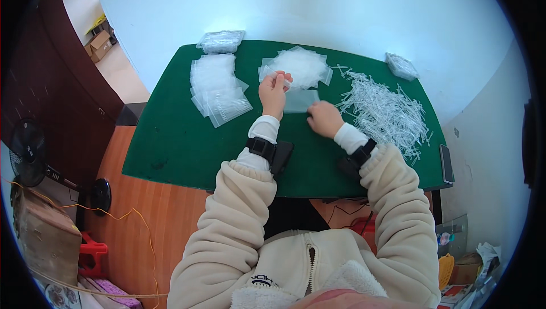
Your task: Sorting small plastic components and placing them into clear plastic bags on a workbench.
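A clear plastic bag (300, 102) lies between my hands at the middle of the green table. My right hand (325, 119) has its fingers curled at the bag's right edge, slightly blurred. Just left of the bag, my left hand (274, 94) is raised with fingertips pinched together; a bit of clear material shows there, too faint to name. Behind it is a loose heap of empty-looking clear bags (301, 67). To the right spreads a large pile of thin clear plastic sticks (387, 113). On the left, filled clear bags (219, 84) overlap in a row.
A stacked clear bundle (222, 41) sits at the table's back left, another clear packet (401, 66) at its back right. A phone (446, 164) lies on the right edge. A black fan (28, 147) and a cardboard box (45, 235) stand left, near an orange cable (136, 212).
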Motion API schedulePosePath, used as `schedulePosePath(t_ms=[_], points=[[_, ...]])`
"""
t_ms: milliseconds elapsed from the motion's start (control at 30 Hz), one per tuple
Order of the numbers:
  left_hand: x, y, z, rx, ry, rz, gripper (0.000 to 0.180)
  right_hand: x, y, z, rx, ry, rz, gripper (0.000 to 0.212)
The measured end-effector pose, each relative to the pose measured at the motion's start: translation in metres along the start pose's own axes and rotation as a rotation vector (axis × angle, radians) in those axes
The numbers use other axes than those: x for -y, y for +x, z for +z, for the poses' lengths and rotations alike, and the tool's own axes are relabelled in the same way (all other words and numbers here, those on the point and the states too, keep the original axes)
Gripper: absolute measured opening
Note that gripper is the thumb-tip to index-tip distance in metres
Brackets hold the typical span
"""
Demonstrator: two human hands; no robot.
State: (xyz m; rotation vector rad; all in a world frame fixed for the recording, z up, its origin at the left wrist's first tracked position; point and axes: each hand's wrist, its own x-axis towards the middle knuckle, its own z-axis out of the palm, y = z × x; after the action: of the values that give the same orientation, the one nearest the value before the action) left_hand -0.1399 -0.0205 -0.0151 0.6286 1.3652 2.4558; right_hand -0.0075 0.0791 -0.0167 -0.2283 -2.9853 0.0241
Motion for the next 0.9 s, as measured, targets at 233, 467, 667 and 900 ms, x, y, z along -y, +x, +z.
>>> schedulePosePath(t_ms=[233, 467, 667, 900], points=[[0.002, -0.002, 0.003, 0.024, 0.025, 0.007, 0.020, 0.007, -0.015, -0.017, -0.035, 0.345, -0.167, 0.018], [-0.003, -0.002, 0.004, 0.020, 0.045, 0.031, 0.020, 0.001, -0.003, 0.004, -0.194, 0.372, 0.040, 0.026], [-0.002, -0.002, 0.003, 0.038, 0.057, 0.053, 0.020, 0.018, 0.022, 0.022, -0.301, 0.241, 0.063, 0.025], [-0.004, -0.005, 0.006, 0.030, 0.052, 0.040, 0.020, 0.016, 0.024, 0.017, -0.272, 0.344, 0.024, 0.018]])
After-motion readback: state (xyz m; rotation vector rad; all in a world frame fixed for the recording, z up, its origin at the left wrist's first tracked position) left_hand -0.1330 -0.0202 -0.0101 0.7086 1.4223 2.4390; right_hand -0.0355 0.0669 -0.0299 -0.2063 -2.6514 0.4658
